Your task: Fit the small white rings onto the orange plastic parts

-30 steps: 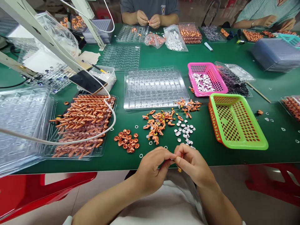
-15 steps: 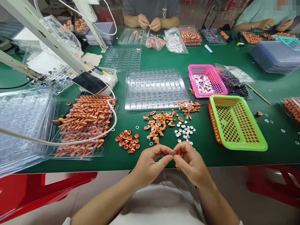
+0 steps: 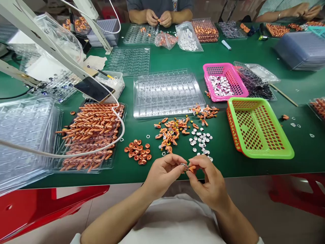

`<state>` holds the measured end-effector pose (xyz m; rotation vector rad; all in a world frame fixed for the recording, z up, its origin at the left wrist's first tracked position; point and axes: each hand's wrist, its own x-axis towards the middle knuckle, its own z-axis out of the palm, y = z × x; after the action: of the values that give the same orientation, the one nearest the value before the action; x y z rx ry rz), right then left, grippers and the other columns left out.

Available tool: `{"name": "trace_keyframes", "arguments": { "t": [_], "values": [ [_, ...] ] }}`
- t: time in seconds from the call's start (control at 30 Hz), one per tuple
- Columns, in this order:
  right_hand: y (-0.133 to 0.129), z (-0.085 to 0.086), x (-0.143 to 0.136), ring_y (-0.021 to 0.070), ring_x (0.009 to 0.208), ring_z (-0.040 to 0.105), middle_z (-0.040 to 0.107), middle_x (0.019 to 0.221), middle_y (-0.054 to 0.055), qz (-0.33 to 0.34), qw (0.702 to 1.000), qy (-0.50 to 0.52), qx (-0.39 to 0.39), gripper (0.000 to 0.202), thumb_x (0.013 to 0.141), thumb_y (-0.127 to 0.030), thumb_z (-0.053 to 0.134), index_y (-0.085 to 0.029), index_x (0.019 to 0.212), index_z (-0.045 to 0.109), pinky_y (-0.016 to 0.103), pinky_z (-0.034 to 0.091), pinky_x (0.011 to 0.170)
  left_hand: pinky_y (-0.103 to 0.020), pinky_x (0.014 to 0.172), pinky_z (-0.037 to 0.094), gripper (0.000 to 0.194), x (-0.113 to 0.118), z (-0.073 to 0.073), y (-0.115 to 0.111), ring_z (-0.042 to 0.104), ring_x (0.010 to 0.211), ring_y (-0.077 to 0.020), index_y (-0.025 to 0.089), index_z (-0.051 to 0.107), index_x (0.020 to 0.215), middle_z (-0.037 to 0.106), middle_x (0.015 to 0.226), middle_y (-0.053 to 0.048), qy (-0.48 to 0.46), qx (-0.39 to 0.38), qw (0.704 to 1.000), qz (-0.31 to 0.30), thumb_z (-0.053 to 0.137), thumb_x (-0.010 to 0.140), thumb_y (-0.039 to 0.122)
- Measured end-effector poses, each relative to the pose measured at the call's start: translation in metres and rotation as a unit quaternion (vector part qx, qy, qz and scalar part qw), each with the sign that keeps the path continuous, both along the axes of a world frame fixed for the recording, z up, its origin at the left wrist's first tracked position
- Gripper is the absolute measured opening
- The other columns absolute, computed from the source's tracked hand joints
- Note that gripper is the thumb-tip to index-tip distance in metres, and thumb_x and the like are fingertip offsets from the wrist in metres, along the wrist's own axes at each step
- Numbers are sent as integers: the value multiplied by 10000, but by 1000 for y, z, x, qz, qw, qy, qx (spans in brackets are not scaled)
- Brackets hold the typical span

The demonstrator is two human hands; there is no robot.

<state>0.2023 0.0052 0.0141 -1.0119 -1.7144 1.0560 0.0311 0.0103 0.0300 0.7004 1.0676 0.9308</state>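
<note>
My left hand [image 3: 164, 174] pinches a small pale ring-shaped piece [image 3: 184, 165] between thumb and forefinger. Close beside it, my right hand [image 3: 210, 180] grips a small orange plastic part [image 3: 192, 168]. The two pieces meet or nearly meet between my fingertips; whether they touch I cannot tell. Just beyond my hands lies a pile of orange parts with yellow and grey bits [image 3: 170, 134]. White round discs [image 3: 201, 139] are scattered to its right, and brown-orange cup-shaped pieces [image 3: 137, 151] are heaped to its left.
A green basket [image 3: 288, 149] nested in a red one stands at right, with a pink basket [image 3: 243, 91] of white pieces behind. Clear trays [image 3: 165, 93] lie mid-table; orange rods [image 3: 93, 125] fill trays at left under a white cable [image 3: 76, 155]. Two people work opposite.
My fingertips have drawn slightly apart, so the ring-shaped piece and the orange part show more plainly. The view has shifted a little.
</note>
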Motion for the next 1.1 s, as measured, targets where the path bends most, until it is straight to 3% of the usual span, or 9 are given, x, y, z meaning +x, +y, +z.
{"name": "trace_keyframes", "arguments": {
  "t": [0.23,0.57,0.87,1.1],
  "values": [
    [3,0,-4,141,780,567,586,963,34,2,998,-10,59,377,872,-28,556,-235,1183,505,277,511,692,-212,690,531,97,0,-3,-1,656,714,-127,147,722,788,703,765,-26,25,15,999,22,764,753,226],
    [2,-3,-6,137,775,576,593,972,33,5,999,0,54,381,866,-27,555,-241,1178,512,270,515,684,-223,683,527,30,-2,-1,-3,652,716,-141,157,747,759,715,750,-34,82,35,996,18,718,750,160],
    [4,-9,-2,132,752,590,602,863,-10,-24,997,20,-76,385,894,-119,564,-275,1245,544,275,523,717,-198,621,520,90,1,3,4,646,656,-122,155,765,776,737,719,-31,74,-13,997,7,773,710,216],
    [5,-7,1,138,738,594,620,854,1,-13,997,5,-82,274,900,-161,555,-260,1147,620,275,523,691,-218,621,529,104,5,8,7,652,654,-134,145,750,754,730,715,-33,81,-6,997,9,777,705,234]
  ]
}}
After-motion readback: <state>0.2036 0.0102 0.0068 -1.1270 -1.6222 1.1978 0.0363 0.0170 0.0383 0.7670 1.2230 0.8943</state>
